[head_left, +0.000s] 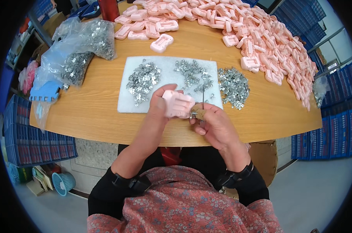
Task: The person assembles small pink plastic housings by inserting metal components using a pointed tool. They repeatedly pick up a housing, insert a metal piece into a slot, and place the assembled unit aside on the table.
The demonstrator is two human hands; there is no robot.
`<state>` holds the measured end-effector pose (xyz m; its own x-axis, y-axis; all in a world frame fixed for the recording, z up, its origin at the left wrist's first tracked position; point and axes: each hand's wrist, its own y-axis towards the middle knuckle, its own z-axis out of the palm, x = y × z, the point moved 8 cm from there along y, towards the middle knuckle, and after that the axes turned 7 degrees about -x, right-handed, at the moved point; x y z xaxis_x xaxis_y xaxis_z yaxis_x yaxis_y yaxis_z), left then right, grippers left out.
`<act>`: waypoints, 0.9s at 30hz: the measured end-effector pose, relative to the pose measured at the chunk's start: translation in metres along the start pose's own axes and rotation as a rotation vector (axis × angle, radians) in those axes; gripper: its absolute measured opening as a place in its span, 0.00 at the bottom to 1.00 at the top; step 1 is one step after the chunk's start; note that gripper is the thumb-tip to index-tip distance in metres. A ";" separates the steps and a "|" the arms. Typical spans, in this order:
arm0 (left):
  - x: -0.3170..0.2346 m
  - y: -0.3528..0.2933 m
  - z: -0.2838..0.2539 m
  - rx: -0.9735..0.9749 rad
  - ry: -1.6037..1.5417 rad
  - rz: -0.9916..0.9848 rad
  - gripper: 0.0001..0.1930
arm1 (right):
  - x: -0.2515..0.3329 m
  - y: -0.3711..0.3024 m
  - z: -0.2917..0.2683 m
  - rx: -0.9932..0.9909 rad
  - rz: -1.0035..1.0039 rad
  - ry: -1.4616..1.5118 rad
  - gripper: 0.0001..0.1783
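My left hand [159,104] is closed around a pink plastic housing [178,105], its slotted compartments turned upward. Close to the housing's right end, my right hand [214,123] pinches a thin metal rod-like tool [203,96] that points away from me. A small shiny metal piece [193,113] shows at the right fingertips, by a tan wrap on a finger. Both hands are over the near edge of a white foam sheet [166,64]. Small metal clips lie on it in a left heap [143,81] and a looser right heap [192,73].
Right of the sheet lies another heap of metal parts [233,87]. A large pile of pink housings [261,42] covers the table's far and right side. Clear bags of metal parts [96,37] stand at the left, near a blue foam piece [46,91]. Blue crates [40,136] flank the table.
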<state>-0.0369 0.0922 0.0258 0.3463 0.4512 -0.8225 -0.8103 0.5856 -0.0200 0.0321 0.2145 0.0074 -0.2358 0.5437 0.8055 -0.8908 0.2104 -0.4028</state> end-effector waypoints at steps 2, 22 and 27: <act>-0.002 -0.004 0.001 0.015 -0.052 -0.187 0.23 | 0.005 -0.001 -0.007 0.017 -0.015 -0.079 0.10; 0.034 -0.018 -0.003 0.121 -0.046 -0.622 0.29 | 0.060 -0.026 0.026 -0.089 -0.609 -1.075 0.11; 0.035 -0.019 0.002 0.130 -0.007 -0.581 0.29 | 0.062 -0.023 0.037 -0.099 -0.803 -1.271 0.10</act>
<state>-0.0086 0.0980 -0.0013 0.7190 0.0361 -0.6941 -0.4229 0.8153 -0.3956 0.0238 0.2134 0.0832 0.0717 -0.7747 0.6283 -0.9263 0.1820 0.3301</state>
